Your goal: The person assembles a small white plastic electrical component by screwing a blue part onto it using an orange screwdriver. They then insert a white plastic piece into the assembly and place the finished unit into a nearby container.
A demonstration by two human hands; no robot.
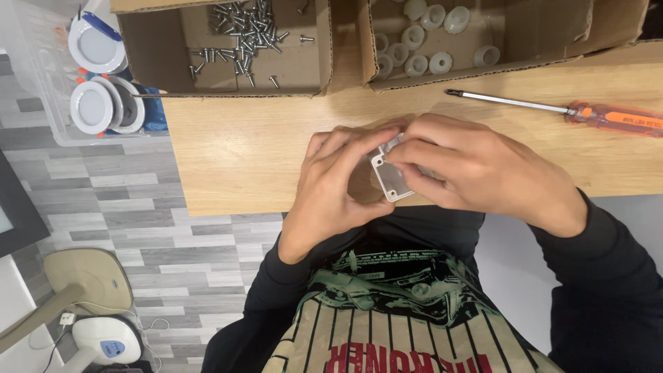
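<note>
Both hands meet over the near edge of the desk (228,166), and the small white box (391,178) sits pinched between them. The left hand (331,186) cups it from the left and below, fingers curled over the top edge, so that grip is clenched on the box. The right hand (476,169) comes in from the right, its thumb and forefinger pressed on the box's upper face; it too is grasping the box, not released.

The box is a flat square piece with rounded corners and small holes at the corners. It is tilted, one corner pointing down toward the person's chest, its flat face turned up toward the camera. Only the lower left part shows; the rest lies under the right fingers.

From the grip, the screwdriver (552,107) lies up and to the right, well apart, its long axis running nearly left to right with the orange handle farthest right and the tip pointing left. The right hand is the nearer one to it.

The carton of screws (242,34) stands beyond the left hand, up and left of the grip. The carton of white rings (428,41) stands straight beyond the grip, near the right hand's fingertips.
</note>
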